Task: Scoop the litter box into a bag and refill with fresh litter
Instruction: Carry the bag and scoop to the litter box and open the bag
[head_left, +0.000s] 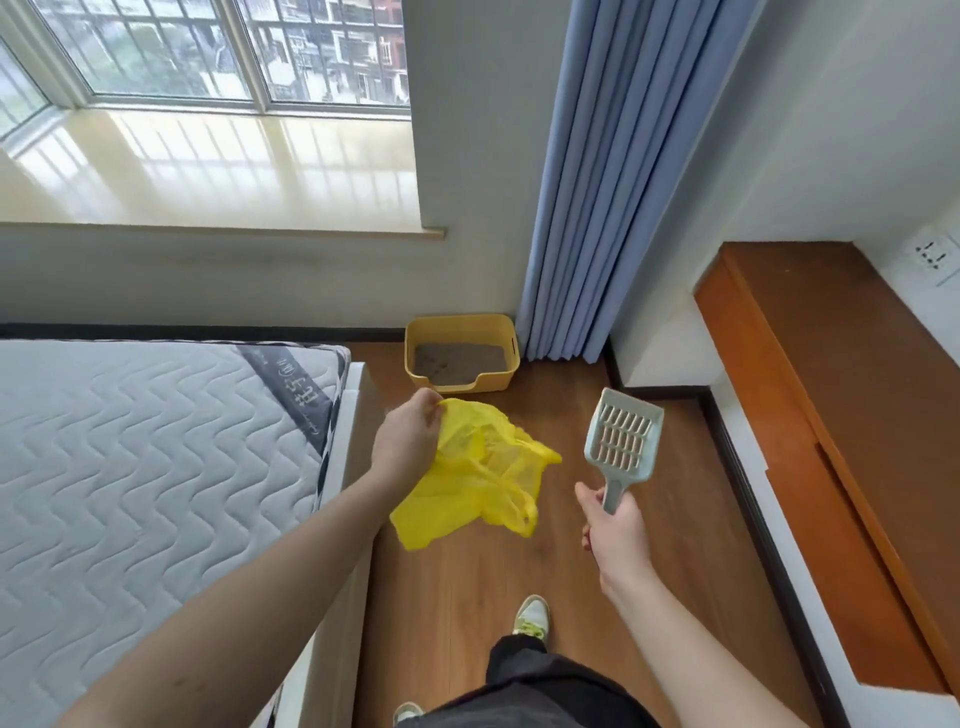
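Left hand (410, 441), at centre frame, pinches the upper edge of a crumpled yellow plastic bag (478, 473); the bag hangs from the fingers above the floor, its loose end trailing toward the lower middle of the frame. Right hand (615, 525), right of centre, grips the handle of a pale grey-green litter scoop (621, 436) with fingers curled round it. The scoop's long axis runs from the hand upward and slightly rightward in the frame; its slotted blade points away from the person, toward the upper part of the frame, with the slotted face turned to the camera. Bag and scoop are near each other but apart.

Above both hands in the frame, on the wood-pattern floor (467, 597), stands a yellow litter box (462, 353), set against the wall beside the foot of a blue curtain (597, 208). The box holds a shallow layer of grey-brown litter (457, 358); its low entry notch faces the person. The box is well apart from the scoop and lies just above the left hand in the frame.

A quilted grey mattress (156, 467) fills the left of the frame, a window (208, 52) the upper left, and an orange-brown wooden ledge (857, 415) the right. The person's dark trousers (545, 686) and a light shoe (532, 616) appear at the lower centre.
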